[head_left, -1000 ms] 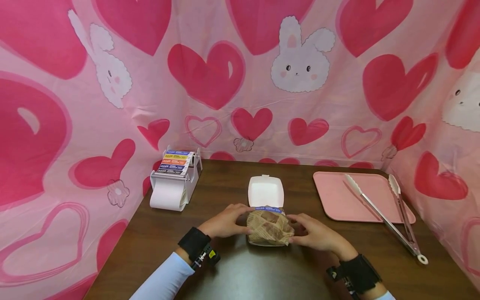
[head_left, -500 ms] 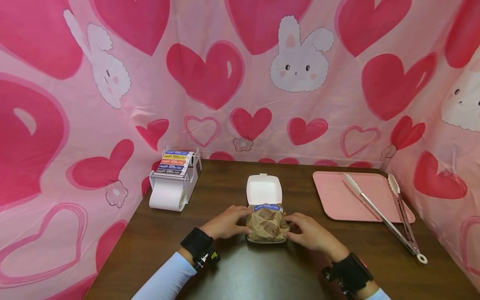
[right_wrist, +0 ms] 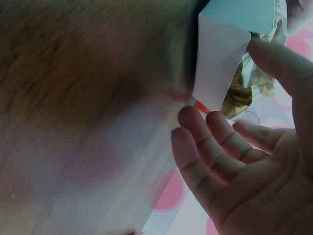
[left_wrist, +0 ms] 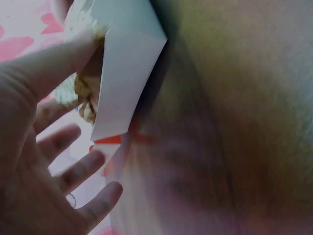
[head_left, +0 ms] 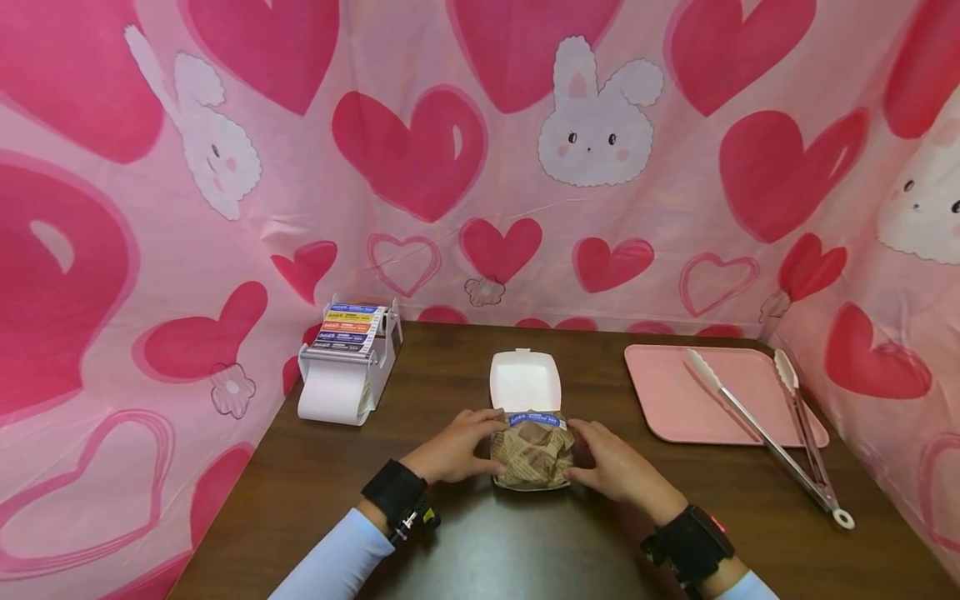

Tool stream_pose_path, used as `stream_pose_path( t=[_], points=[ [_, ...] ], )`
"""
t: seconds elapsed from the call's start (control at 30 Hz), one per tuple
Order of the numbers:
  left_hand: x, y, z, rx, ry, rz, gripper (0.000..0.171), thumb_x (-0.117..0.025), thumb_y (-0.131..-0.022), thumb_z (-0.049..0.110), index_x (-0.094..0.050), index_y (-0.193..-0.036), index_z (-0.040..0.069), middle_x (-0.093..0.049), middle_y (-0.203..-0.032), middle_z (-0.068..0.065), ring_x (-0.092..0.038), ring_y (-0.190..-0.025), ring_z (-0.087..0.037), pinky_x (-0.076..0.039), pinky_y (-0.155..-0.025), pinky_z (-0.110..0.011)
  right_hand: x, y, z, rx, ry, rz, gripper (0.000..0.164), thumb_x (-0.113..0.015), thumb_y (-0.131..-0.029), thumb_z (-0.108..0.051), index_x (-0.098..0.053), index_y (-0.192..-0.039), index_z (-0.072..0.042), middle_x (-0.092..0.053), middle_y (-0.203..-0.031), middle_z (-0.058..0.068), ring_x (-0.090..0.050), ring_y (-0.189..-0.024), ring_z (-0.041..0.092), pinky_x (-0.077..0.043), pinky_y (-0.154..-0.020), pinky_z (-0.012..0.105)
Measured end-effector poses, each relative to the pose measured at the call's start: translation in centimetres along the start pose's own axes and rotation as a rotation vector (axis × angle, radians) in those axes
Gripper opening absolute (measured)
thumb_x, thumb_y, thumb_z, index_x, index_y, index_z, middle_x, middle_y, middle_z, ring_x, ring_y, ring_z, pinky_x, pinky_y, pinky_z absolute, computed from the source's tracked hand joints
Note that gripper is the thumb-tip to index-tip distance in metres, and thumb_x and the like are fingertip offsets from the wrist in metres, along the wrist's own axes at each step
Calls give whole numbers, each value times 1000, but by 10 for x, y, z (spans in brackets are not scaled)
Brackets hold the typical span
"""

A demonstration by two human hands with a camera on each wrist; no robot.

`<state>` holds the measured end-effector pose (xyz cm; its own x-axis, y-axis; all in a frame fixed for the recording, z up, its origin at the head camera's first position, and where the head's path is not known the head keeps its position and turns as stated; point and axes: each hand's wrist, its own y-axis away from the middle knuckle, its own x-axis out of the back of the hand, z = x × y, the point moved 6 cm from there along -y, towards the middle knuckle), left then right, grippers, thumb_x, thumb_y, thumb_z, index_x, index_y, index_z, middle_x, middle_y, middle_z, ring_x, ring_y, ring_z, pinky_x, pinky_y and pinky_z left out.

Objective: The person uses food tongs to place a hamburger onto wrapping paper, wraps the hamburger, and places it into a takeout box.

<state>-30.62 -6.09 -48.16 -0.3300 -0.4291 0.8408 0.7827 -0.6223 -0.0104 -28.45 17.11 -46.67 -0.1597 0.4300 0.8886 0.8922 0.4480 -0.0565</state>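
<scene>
A rounded, burger-like bundle in brown newsprint-patterned paper (head_left: 534,454) sits in the base of a white clamshell box, a blue label (head_left: 536,419) across its far side. The box's lid (head_left: 525,381) stands raised behind it. On the left, my left hand (head_left: 456,447) touches the bundle with thumb and forefinger spread; in the left wrist view its other fingers (left_wrist: 80,171) curve loosely beside the box wall (left_wrist: 124,83). My right hand (head_left: 622,462) mirrors it, thumb (right_wrist: 274,56) at the box's near corner. The bundle's contents are hidden by paper.
A label dispenser (head_left: 386,354) with several coloured label rolls stands at the back left of the dark wooden table (head_left: 480,550). At the right lies a pink tray (head_left: 660,392), with metal tongs (head_left: 772,437) resting across it and over its front edge.
The bundle sits a little lower in the box, and its right-hand paper edge no longer sticks out. My right hand has moved slightly left, closer against it; the left hand has barely shifted.
</scene>
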Motion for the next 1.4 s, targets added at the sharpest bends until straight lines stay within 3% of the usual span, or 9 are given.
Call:
stream_pose_path(
  t=[0.13, 0.37, 0.47, 0.6, 0.93, 1.07, 1.2, 1.4],
  points=[
    [-1, -1, -5, 21, 49, -16, 70, -83, -83, 42, -56, -143, 17, -55, -145, 0, -46, -127, -23, -43, -106, -44, -1, -3, 3, 33, -39, -62, 82, -84, -84, -33, -46, -148, 2, -57, -107, 6, -55, -96, 18, -51, -86, 41],
    [-2, 0, -8, 75, 92, -17, 73, -84, -81, 41, -52, -144, 22, -58, -136, -5, -48, -128, -26, -41, -107, -51, -2, -9, 4, 78, -70, -178, 80, -81, -86, -38, -48, -146, 2, -60, -110, 8, -56, -102, 22, -49, -89, 45],
    [-1, 1, -8, 95, 100, -8, 73, -85, -80, 41, -52, -142, 22, -58, -132, -7, -48, -126, -26, -41, -105, -51, -3, -12, 3, 76, -115, -226, 77, -80, -87, -35, -49, -146, 2, -62, -100, 4, -58, -93, 19, -50, -81, 38],
    [-1, 1, -8, 116, 109, -6, 72, -85, -81, 42, -51, -141, 23, -56, -128, -7, -49, -121, -25, -42, -103, -50, -5, -17, 2, 67, -158, -283, 72, -80, -88, -32, -50, -143, 3, -58, -81, -4, -52, -72, 8, -43, -65, 27],
    [-4, 2, -9, 136, 157, 9, 69, -86, -80, 39, -52, -139, 22, -51, -111, -4, -46, -104, -20, -44, -87, -40, -17, -14, 8, -34, -311, -380, 75, -74, -93, -28, -39, -152, 3, -58, -77, -4, -51, -65, 10, -40, -57, 25],
    [-6, 3, -11, 121, 177, 9, 70, -85, -82, 37, -51, -141, 23, -52, -115, -4, -46, -109, -20, -45, -90, -41, -18, -11, 9, -25, -293, -349, 75, -73, -94, -31, -39, -153, 1, -57, -76, -6, -50, -64, 8, -40, -57, 25],
    [-8, 4, -15, 111, 212, -7, 72, -83, -84, 37, -47, -145, 24, -52, -123, -6, -46, -116, -21, -45, -96, -45, -12, -8, 6, 13, -223, -251, 75, -76, -91, -34, -45, -149, 1, -54, -72, -7, -47, -61, 5, -38, -56, 24],
    [-7, 6, -16, 123, 243, -24, 73, -82, -84, 38, -45, -146, 23, -50, -125, -9, -47, -118, -24, -45, -98, -49, -2, -5, 0, 7, -124, -84, 56, -82, -84, -35, -63, -128, -5, -50, -67, -9, -43, -56, 3, -36, -52, 24]
  ],
)
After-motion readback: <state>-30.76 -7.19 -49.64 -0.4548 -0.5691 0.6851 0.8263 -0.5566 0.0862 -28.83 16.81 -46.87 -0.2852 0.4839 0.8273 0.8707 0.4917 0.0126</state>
